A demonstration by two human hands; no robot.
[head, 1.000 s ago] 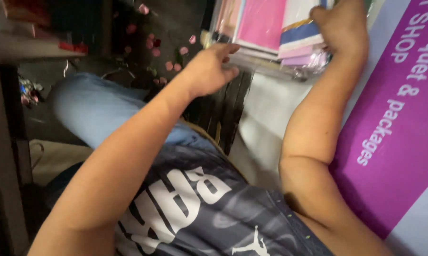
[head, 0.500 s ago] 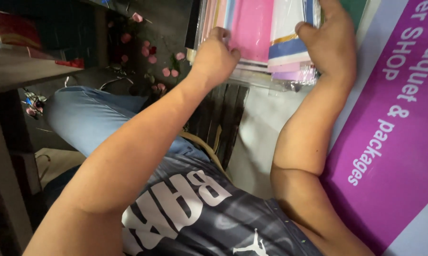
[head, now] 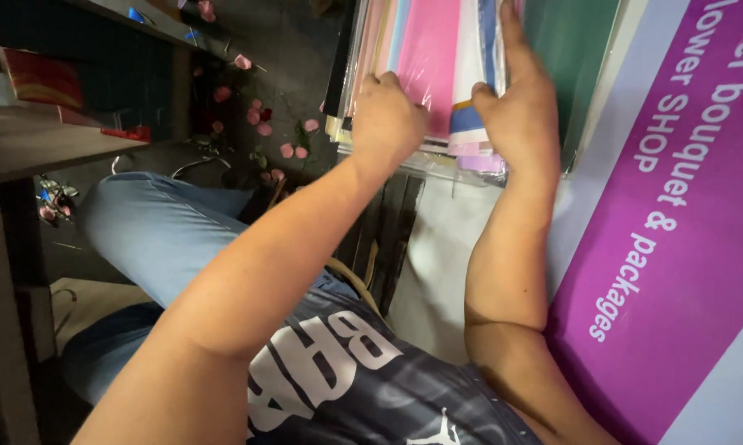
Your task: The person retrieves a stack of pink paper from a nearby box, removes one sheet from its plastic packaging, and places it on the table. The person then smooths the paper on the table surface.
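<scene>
Paper sheets: a stack of coloured sheets (head: 433,74) is stood on edge at the upper middle of the frame, leaned against a green board (head: 573,66); pink, peach, pale blue and white edges are shown, partly in clear wrap.
Left hand: the left hand (head: 384,124) is curled over the near edges, fingers bent and closed on the peach and pink sheets, seemingly to pull them apart from the rest.
Right hand: the right hand (head: 520,115) is laid flat, fingers long and fairly close together, pressed on the white and blue sheets so the stack is kept from tipping.
Floor: pink petals (head: 260,128) are scattered at upper left.
Banner: a purple sign (head: 676,247) is seen at right.
</scene>
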